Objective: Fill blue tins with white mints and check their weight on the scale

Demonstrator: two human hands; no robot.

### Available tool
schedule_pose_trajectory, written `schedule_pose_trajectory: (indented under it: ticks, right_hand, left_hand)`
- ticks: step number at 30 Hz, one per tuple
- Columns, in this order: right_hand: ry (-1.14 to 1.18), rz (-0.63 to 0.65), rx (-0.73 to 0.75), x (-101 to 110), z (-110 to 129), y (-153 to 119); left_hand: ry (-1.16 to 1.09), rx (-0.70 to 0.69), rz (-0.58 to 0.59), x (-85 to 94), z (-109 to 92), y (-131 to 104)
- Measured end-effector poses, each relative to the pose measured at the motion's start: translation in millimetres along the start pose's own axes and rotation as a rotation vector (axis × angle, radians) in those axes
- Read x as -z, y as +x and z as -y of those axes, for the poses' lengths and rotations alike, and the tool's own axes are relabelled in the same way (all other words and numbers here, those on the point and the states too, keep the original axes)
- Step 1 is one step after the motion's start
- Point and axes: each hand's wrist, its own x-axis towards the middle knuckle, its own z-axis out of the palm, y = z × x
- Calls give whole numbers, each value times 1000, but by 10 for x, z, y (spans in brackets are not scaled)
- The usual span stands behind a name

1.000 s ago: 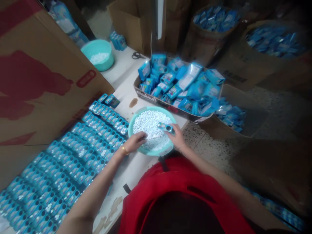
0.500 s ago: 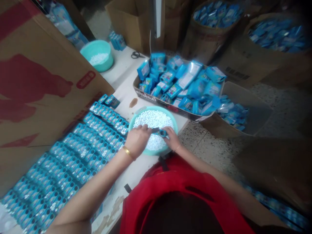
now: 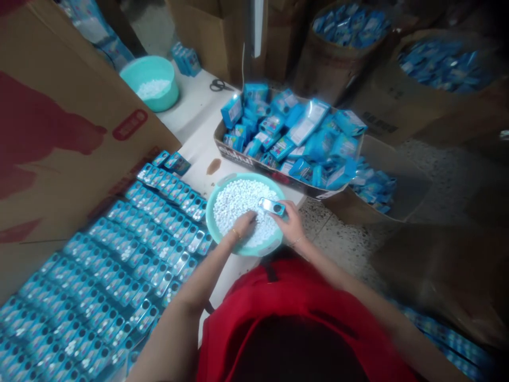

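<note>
A turquoise bowl (image 3: 211,223) full of small white pellets (image 3: 235,197) stands at the table's edge in front of me. My left hand (image 3: 243,227) reaches down into the pellets, and its fingertips are hidden among them. Over the bowl's right side, my right hand (image 3: 292,224) grips a small blue box (image 3: 272,207) by its right end. The box's printed face is turned up, with a dark round spot near my fingers. To the left, rows of similar blue boxes (image 3: 159,233) lie packed closely, some with white pellets on them.
Behind the bowl, a cardboard tray (image 3: 254,163) is heaped with blue packs. A second turquoise bowl (image 3: 169,95) and scissors (image 3: 218,85) sit farther back. A large carton (image 3: 79,175) rises at the left. Cartons of blue packs (image 3: 352,26) stand on the floor.
My left hand has left the blue box and moved down into the pellets. My right hand has shifted slightly right with the box, whose printed face now shows.
</note>
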Motion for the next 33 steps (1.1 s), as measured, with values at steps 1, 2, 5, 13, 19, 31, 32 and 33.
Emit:
schedule_pose_trajectory:
  ticks: [1, 2, 5, 13, 19, 31, 32, 33]
  right_hand:
    - [-3, -4, -4, 10, 3, 8]
    - [-5, -11, -8, 22, 3, 17]
    - [-6, -48, -20, 62, -12, 44]
    - [-26, 14, 22, -9, -117, 54]
    - [-21, 218, 95, -266, -127, -70]
    - [65, 237, 101, -401, -102, -221]
    - [80, 243, 100, -417, -92, -231]
    - [95, 251, 99, -446, -78, -240]
  left_hand:
    - [-39, -20, -5, -27, -9, 6]
    - [-74, -37, -11, -33, -7, -5]
    - [-154, -80, -26, 73, 46, -138]
    - [-158, -169, -89, 955, -36, -782]
    - [246, -103, -16, 1408, -585, -915]
    - [513, 32, -5, 1534, -1073, -1085]
    - [440, 8, -35, 1505, -956, -1084]
    - [366, -24, -59, 1459, -829, -1072]
